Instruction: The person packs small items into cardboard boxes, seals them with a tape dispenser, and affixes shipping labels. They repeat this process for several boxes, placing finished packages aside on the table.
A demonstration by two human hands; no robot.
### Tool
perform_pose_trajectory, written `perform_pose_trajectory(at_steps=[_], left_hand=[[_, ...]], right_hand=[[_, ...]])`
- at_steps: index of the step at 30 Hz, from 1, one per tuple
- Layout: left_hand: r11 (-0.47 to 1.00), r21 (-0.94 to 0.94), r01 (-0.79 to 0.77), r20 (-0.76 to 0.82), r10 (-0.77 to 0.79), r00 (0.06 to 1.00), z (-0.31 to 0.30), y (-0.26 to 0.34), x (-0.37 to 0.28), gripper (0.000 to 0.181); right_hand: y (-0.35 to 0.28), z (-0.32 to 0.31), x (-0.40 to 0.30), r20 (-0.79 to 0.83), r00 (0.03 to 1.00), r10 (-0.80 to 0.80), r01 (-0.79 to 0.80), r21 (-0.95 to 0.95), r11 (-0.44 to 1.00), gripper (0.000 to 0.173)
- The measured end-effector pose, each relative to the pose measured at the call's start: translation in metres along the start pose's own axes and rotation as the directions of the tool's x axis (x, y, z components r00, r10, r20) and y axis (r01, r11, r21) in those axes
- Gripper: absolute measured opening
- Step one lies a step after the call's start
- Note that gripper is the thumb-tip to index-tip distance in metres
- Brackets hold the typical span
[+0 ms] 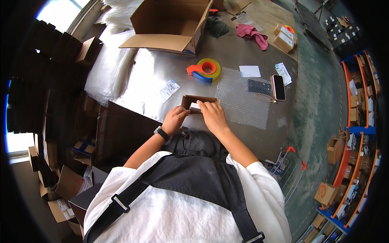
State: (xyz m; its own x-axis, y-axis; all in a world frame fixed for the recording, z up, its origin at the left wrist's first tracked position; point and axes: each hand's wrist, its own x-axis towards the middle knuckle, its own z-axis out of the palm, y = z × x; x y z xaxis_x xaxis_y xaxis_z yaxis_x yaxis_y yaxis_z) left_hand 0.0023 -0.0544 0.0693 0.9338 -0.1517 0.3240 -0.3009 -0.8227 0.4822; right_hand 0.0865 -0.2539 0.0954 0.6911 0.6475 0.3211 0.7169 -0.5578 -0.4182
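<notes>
A small open cardboard box (189,99) stands on the metal tabletop close to my body. Inside it a white item (194,106) shows in part; what it is cannot be made out. My left hand (175,119) grips the box at its near left corner. Over the right end of the box curls my right hand (213,117), its fingertips at the opening beside the white item. To the right a sheet of bubble wrap (237,106) lies flat. An orange and blue tape dispenser (199,71) with a yellowish roll rests beyond the box.
A large open carton (164,42) stands at the back. Bubble-wrap bundles (108,66) lie left, near a printed label (169,90). On the right are a smartphone (278,87), more labels (283,73), a pink cloth (252,34) and small boxes (284,41). Shelving (354,158) stands beyond the table.
</notes>
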Motion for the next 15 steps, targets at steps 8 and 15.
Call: perform_pose_trajectory(at_steps=[8, 15], left_hand=[[0.996, -0.074, 0.053, -0.064, -0.058, 0.996, 0.002, 0.006, -0.004, 0.017], [0.991, -0.05, 0.127, -0.201, -0.135, 0.97, -0.008, 0.009, -0.005, 0.023]], right_hand=[[0.019, 0.025, 0.0, 0.093, 0.996, 0.005, -0.001, -0.037, 0.999, 0.038], [0.048, -0.004, -0.025, 0.074, 0.927, 0.367, -0.358, 0.464, 0.81, 0.029]])
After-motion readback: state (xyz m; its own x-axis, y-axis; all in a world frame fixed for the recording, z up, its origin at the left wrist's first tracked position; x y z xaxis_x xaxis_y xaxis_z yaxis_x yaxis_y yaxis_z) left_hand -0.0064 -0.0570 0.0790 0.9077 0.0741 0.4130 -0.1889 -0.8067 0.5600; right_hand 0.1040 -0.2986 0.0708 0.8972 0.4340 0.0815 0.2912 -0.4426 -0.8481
